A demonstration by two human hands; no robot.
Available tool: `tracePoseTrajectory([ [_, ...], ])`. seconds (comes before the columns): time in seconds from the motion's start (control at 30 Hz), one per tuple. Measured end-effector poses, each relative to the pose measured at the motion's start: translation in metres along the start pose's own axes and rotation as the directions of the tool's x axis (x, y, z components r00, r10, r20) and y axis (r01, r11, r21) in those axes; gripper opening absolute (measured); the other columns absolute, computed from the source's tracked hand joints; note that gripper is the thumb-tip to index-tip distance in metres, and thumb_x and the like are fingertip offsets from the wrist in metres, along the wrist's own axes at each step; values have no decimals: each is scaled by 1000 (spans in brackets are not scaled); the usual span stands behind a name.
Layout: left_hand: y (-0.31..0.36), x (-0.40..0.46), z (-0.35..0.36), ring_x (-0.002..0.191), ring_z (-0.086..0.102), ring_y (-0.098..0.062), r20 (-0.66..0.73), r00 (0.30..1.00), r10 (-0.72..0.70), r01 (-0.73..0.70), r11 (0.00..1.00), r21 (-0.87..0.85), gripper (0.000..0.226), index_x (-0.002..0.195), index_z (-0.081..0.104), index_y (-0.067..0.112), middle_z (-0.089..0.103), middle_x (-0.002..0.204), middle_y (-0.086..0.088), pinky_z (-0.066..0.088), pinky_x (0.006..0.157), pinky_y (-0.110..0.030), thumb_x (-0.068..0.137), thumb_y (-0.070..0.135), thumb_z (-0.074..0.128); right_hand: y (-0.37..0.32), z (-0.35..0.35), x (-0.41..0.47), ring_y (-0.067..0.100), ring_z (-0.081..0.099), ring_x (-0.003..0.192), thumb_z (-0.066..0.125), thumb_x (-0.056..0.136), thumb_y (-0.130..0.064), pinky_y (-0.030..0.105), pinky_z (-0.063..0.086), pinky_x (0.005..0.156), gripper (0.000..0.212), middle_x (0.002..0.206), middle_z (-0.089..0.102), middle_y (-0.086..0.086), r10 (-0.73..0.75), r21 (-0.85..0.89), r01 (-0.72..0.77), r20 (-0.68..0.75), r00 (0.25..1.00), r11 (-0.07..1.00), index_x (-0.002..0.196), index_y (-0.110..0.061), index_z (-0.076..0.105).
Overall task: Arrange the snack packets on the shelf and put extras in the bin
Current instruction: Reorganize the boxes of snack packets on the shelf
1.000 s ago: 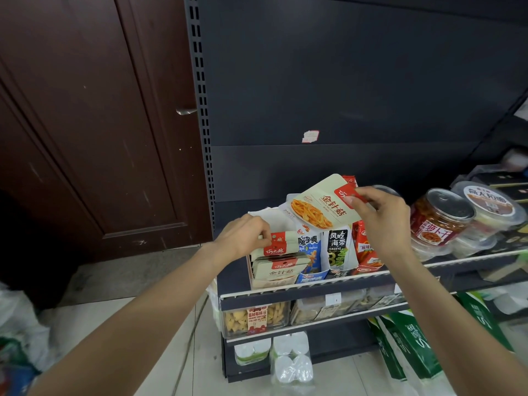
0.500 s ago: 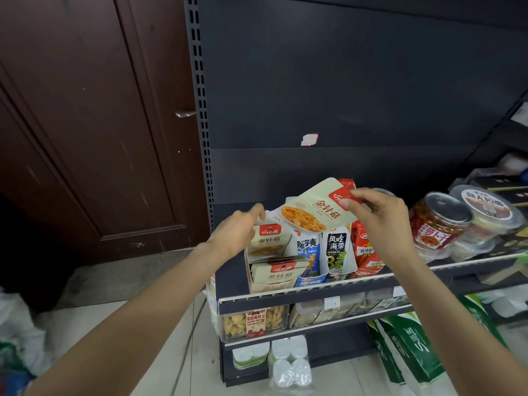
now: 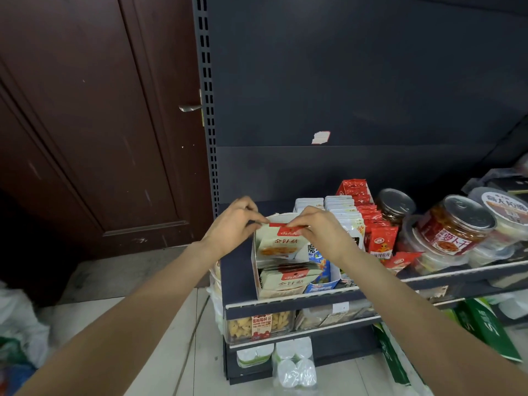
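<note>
Packet (image 3: 278, 241) lowered into box (image 3: 254, 261); two hands pinching top: left hand (image 3: 233, 227), right hand (image 3: 320, 230).

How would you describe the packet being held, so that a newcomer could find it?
On the dark shelf, look in the white box at its left end. The cream packet stands there upright, both hands pinching its red top strip; the matching packets in front lean back untouched.

The right hand (image 3: 320, 232) hides the blue packet's (image 3: 321, 262) top. The green carton (image 3: 483, 327) and plastic bag (image 3: 17, 324) are cut off at the edges.
</note>
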State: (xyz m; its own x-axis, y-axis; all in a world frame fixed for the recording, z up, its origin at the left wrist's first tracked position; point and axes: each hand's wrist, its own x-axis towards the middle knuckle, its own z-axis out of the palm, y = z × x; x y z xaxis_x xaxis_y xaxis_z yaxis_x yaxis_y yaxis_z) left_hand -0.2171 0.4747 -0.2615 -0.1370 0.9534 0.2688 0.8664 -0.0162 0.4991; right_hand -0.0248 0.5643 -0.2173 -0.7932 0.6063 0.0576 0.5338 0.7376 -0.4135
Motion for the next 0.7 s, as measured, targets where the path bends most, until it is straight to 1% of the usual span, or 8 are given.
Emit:
tracePoseTrajectory([
  [0.1,-3,-3,2,101,44,-9,33,999,-31,33,997,-65,25,114,69,21,45,103,5,37,91,-21,92,16,59,2,16,9,15,60,96,58,90,-10,31,50,79,22,103,64,-2,68,-86,-75,-74,995,994,105,-21,70],
  [0.17,-2,-6,1,108,44,-9,60,996,-64,70,992,-103,26,117,67,21,46,109,6,35,98,-23,92,23,58,2,24,13,14,60,90,60,88,-10,28,49,75,18,101,60,-2,104,-55,-113,-141,985,992,103,-18,68],
  [0.23,0,-8,1,111,47,-11,79,993,-90,96,992,-81,30,119,65,21,51,114,4,38,101,-28,90,26,61,1,30,16,10,56,84,62,87,-11,22,45,74,17,105,54,-2,129,-4,-133,-212,969,991,104,-15,64],
  [0.3,7,-7,1,107,53,-14,67,988,-138,142,988,-54,27,115,67,20,56,114,3,44,97,-34,89,24,63,2,32,19,11,53,83,62,88,-10,20,42,73,16,109,50,-1,140,16,-141,-257,956,990,104,-13,62],
  [0.4,17,-3,4,94,59,-17,2,978,-207,207,978,-32,17,104,70,17,61,106,0,50,86,-40,90,17,62,4,31,23,14,54,85,57,90,-8,22,43,73,11,109,52,3,161,9,-164,-250,955,986,98,-10,64],
  [0.57,29,3,7,85,61,-18,-89,934,-345,346,938,-6,10,93,68,16,65,95,-1,51,82,-40,90,15,59,11,27,26,18,49,103,54,92,-11,30,45,67,10,103,60,2,142,-110,-178,-276,951,978,95,-13,64],
  [0.63,33,4,8,83,62,-18,-114,916,-384,387,922,3,8,92,65,15,67,92,-1,53,80,-40,90,14,58,17,24,23,19,51,102,58,90,-12,32,48,73,9,105,57,3,155,-11,-164,-274,949,986,98,-14,63],
  [0.7,36,5,11,82,63,-19,-130,909,-397,398,917,-14,9,95,63,15,67,91,-2,54,78,-39,90,12,57,24,19,14,17,56,96,61,89,-12,32,50,80,12,102,56,1,145,155,-112,-221,964,982,100,-14,64],
])
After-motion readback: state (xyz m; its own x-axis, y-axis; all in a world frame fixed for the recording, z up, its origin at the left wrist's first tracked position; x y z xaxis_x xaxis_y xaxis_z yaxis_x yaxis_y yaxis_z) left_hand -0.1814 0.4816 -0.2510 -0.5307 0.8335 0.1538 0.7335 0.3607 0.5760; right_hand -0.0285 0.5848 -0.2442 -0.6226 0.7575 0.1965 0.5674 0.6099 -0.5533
